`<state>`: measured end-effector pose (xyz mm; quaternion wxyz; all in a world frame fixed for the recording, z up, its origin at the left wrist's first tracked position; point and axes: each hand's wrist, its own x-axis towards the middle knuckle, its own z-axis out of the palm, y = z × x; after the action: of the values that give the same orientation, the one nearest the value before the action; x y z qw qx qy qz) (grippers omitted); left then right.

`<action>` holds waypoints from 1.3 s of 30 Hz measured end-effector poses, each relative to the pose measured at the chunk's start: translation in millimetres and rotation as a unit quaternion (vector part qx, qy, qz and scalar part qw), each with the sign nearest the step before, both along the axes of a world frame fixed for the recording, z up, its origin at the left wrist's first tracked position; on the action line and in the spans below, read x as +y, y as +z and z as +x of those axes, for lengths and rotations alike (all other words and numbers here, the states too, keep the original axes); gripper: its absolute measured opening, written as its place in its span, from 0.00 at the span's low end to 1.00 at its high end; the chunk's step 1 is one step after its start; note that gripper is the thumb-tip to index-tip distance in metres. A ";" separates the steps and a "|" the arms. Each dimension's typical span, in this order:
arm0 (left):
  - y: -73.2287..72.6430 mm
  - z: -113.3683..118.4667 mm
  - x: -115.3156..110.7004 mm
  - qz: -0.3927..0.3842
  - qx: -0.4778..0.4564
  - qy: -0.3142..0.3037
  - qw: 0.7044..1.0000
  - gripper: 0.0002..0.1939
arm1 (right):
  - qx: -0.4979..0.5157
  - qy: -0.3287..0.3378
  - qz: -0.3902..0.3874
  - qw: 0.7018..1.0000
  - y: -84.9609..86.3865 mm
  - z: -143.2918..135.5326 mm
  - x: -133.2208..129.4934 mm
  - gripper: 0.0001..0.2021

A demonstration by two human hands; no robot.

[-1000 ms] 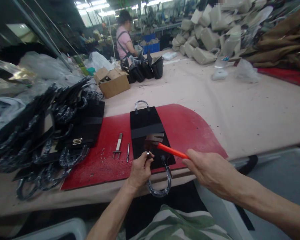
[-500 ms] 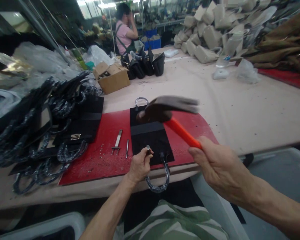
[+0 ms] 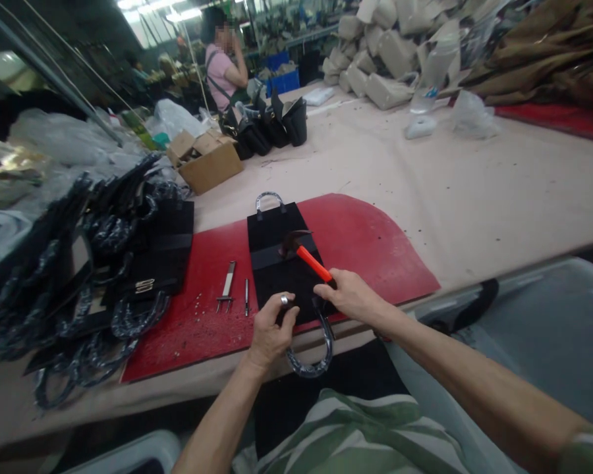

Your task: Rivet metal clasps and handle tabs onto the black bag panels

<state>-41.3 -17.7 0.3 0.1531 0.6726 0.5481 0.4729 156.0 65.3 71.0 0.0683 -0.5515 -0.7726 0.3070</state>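
My left hand pinches a short metal punch over the lower part of a black bag panel. To its right, my right hand is closed around the orange handle of a hammer, whose dark head is over the panel's middle. The panel lies on a red mat and has a plastic-wrapped handle at each end; the near handle hangs past the table edge. Left of the panel lie a thin metal rod and a pronged tool.
Black panels with wrapped handles are piled at the left. Behind them are a cardboard box and black bags. Beige pieces are heaped at the back, where a person in pink stands. A grey bin is at the right.
My right hand has brought the hammer down and inward, so its head is now lower and nearer the panel. The whole view has shifted slightly. My left hand still holds the punch.
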 end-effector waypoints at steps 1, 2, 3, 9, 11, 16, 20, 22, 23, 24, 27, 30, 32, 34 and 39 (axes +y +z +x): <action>0.3 -0.3 -0.6 -0.002 0.003 0.006 1.000 0.07 | -0.019 -0.006 -0.005 1.000 -8.7 -4.5 3.1 0.12; -0.4 -0.8 -1.5 0.000 0.007 0.010 1.000 0.07 | -0.034 -0.012 -0.007 0.999 -16.1 -7.6 5.3 0.11; -1.9 -1.5 -2.7 0.005 0.011 0.015 1.000 0.06 | -0.043 -0.018 -0.009 0.999 -22.2 -9.3 6.9 0.11; -13.6 -3.4 -9.6 0.025 0.005 0.054 0.998 0.06 | -0.061 -0.027 -0.015 0.998 -34.6 -7.5 8.7 0.11; -13.1 -3.7 -8.6 -0.013 -0.053 0.081 0.995 0.07 | -0.063 -0.026 -0.013 0.998 -35.0 -7.2 8.6 0.11; -6.8 -7.0 -3.0 -0.102 -0.183 0.080 0.974 0.10 | -0.066 -0.021 -0.013 0.997 -36.7 -7.3 9.1 0.11; -4.2 -5.7 -3.9 -0.101 -0.127 0.060 0.985 0.08 | -0.064 -0.017 -0.008 0.998 -37.8 -6.7 8.9 0.10; -2.7 -2.9 -4.3 -0.092 -0.112 0.057 0.988 0.08 | -0.063 -0.015 -0.005 0.998 -38.1 -6.4 8.4 0.11; -1.8 -1.5 -4.1 -0.089 -0.106 0.054 0.989 0.07 | -0.063 -0.015 -0.004 0.998 -38.1 -6.3 8.2 0.11; -0.8 -0.3 -3.7 -0.085 -0.101 0.052 0.990 0.07 | -0.064 -0.016 -0.004 0.998 -38.1 -6.4 8.1 0.12; 2.0 2.1 -2.1 -0.074 -0.081 0.048 0.993 0.06 | -0.066 -0.021 -0.004 0.998 -37.8 -6.9 7.7 0.12; 2.4 3.2 -1.2 -0.058 -0.040 0.045 0.996 0.06 | -0.065 -0.024 -0.002 0.998 -37.6 -7.3 7.3 0.11; 0.7 4.4 -1.1 -0.040 -0.010 0.045 0.998 0.06 | -0.063 -0.026 -0.002 0.998 -37.6 -7.2 6.8 0.11; -1.7 6.2 -0.8 -0.018 0.015 0.044 0.999 0.06 | -0.060 -0.027 -0.003 0.998 -37.6 -7.0 6.3 0.11; -5.3 9.2 1.6 0.003 0.064 0.032 0.997 0.06 | -0.042 -0.032 -0.005 0.999 -38.1 -6.3 5.8 0.11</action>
<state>-32.2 -16.1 -5.0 0.1003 0.6843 0.5768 0.4348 149.7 71.2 32.9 0.0424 -0.5887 -0.7553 0.2850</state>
